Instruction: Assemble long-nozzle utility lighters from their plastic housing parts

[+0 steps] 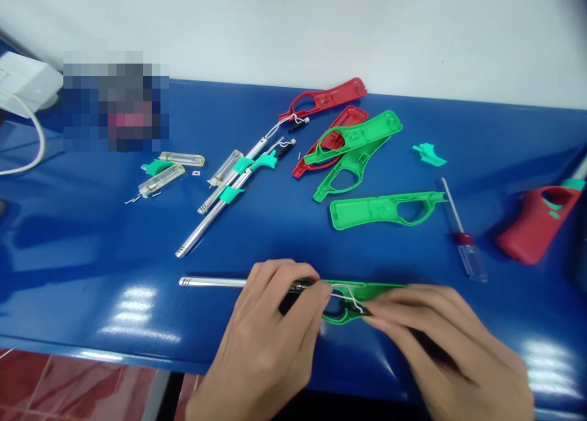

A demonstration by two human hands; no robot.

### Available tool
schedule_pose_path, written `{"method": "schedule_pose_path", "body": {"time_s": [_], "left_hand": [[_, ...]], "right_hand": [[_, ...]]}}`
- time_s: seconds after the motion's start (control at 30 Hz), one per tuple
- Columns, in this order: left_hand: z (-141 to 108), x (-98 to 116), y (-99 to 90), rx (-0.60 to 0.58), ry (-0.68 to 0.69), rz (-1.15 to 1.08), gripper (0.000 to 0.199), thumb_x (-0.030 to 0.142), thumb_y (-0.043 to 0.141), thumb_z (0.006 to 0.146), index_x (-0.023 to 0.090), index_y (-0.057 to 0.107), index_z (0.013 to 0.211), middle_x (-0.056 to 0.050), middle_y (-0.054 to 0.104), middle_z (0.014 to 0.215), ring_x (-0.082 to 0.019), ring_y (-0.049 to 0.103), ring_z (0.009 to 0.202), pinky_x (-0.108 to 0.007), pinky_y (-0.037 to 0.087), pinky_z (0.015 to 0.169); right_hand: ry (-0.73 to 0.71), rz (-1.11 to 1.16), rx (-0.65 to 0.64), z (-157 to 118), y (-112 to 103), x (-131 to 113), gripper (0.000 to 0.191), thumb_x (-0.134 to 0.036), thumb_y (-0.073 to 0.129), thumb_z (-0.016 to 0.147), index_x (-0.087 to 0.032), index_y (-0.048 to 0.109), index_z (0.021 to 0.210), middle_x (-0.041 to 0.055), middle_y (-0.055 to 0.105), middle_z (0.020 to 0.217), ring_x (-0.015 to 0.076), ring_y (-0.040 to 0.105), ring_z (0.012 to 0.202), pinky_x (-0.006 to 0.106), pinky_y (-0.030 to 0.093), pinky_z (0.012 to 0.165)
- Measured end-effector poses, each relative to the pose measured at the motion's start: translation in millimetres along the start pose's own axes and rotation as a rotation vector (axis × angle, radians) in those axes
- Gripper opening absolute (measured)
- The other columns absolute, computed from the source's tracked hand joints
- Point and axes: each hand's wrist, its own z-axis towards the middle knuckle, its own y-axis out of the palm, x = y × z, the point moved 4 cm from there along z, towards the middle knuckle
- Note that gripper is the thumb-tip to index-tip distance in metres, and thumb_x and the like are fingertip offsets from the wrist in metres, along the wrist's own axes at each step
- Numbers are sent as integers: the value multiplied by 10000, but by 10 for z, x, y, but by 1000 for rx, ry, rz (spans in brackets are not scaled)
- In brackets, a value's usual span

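My left hand [268,329] is closed on a slim silver lighter tube [213,281], whose slotted end sticks out to the left. My right hand [452,335] pinches a small black igniter [354,309] between thumb and fingertips. White wires [351,292] run between the igniter and the part under my left fingers. Beneath both hands lies a green lighter shell half [337,319], with its finger loop partly showing. My hands cover much of this shell and the tube's inner end.
Behind my hands lie green shell halves [387,212], red shell halves [342,94], two tubes [202,228] with wires and clear fuel tanks [162,179]. Further right are a teal trigger [430,154], a screwdriver [470,259] and a red lighter [534,225]. The blue table [114,244] meets a white wall.
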Motion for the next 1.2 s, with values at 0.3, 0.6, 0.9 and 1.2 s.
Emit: {"method": "schedule_pose_path", "body": {"time_s": [0.3, 0.6, 0.9, 1.2], "left_hand": [[3, 5, -3, 8, 2, -6, 227, -9, 593, 990, 149, 679, 1128, -75, 656, 1121, -197, 589, 1034, -389, 517, 925], [13, 11, -19, 32, 8, 6, 203, 1, 594, 997, 150, 680, 1104, -74, 661, 1106, -189, 607, 1019, -379, 514, 937], [26, 15, -17, 44, -22, 5, 172, 30, 613, 1008, 160, 688, 1090, -60, 663, 1109, -171, 619, 1018, -352, 519, 954], [23, -10, -25, 30, -20, -2, 225, 12, 605, 1007, 171, 701, 1134, -59, 662, 1106, -168, 626, 1007, -332, 532, 915]], "right_hand": [[-14, 3, 42, -26, -32, -13, 194, -129, 675, 993, -277, 745, 1097, -9, 715, 1061, 136, 660, 1034, 245, 579, 860], [-9, -65, 54, -69, -19, 12, 189, -174, 713, 975, -270, 743, 1135, -15, 732, 1066, 148, 683, 1018, 270, 568, 917], [-32, -74, 62, -35, -35, -25, 161, -133, 645, 1018, -237, 736, 1101, -1, 711, 1058, 118, 672, 995, 241, 516, 988], [-30, 2, 119, -70, -41, -41, 276, 5, 666, 934, -205, 720, 1105, -3, 763, 1059, 158, 699, 1024, 323, 567, 898]]}}
